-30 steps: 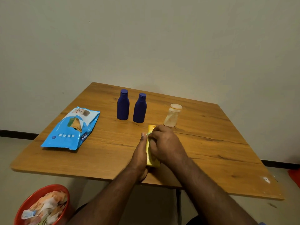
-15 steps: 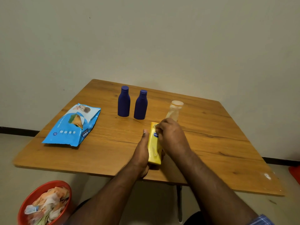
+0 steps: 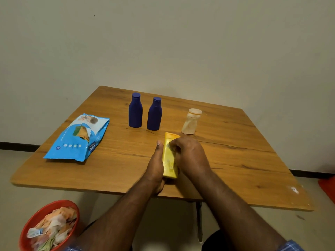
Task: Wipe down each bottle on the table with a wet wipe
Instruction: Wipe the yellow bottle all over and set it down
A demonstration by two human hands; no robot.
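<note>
On a wooden worktop (image 3: 235,160), near its front edge, a flat yellow bottle (image 3: 169,160) lies gripped by the left hand (image 3: 155,165), while the right hand (image 3: 190,154) fingers pinch a wipe against it.

Both bare forearms reach forward and converge, the left hand (image 3: 156,165) lying with thumb extended along the yellow bottle (image 3: 169,160), the right hand (image 3: 190,154) curled over it, fingertips pressing a wipe (image 3: 169,146).

A plain beige wall (image 3: 181,42) is filling the upper view, a dark skirting strip (image 3: 16,146) running along its foot. A wooden table (image 3: 244,160) is standing on a pale floor (image 3: 10,201), lit dimly, perhaps from overhead.
</note>
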